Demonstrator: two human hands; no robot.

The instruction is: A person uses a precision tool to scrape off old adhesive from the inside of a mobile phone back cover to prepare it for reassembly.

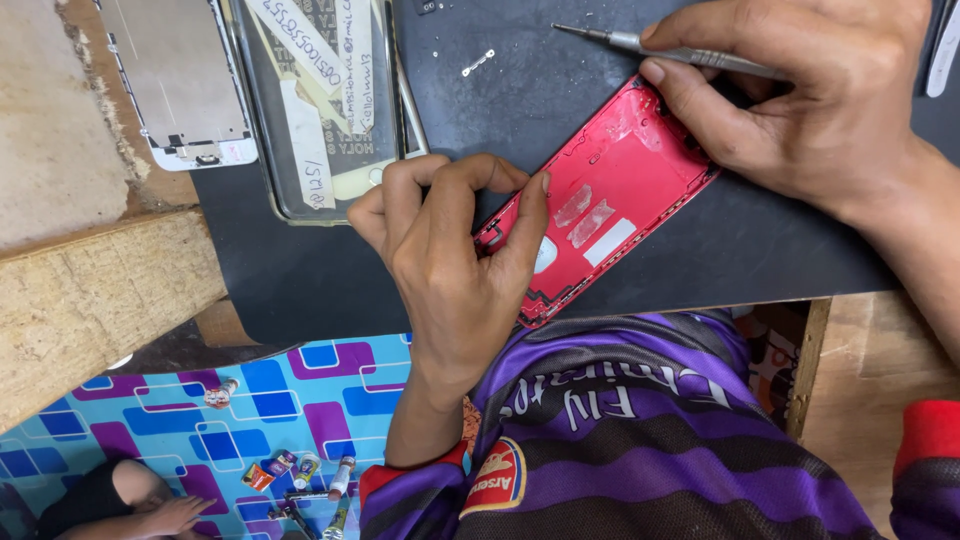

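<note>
the red phone housing (610, 195) is seen as painted metal, scuffed and dull, with pale glossy tape strips stuck on its inner face. the screwdriver (690, 55) is made of brushed grey metal with a slim shaft. the work mat (300, 270) is shown as matt black, smooth, dusted with fine specks. at its left edge, rough, chipped wood is seen in the bench (90, 300). the screen panel (180, 80) is finished in flat grey with a white plastic rim. paper strips lie on the glossy clear panel (320, 110).
</note>
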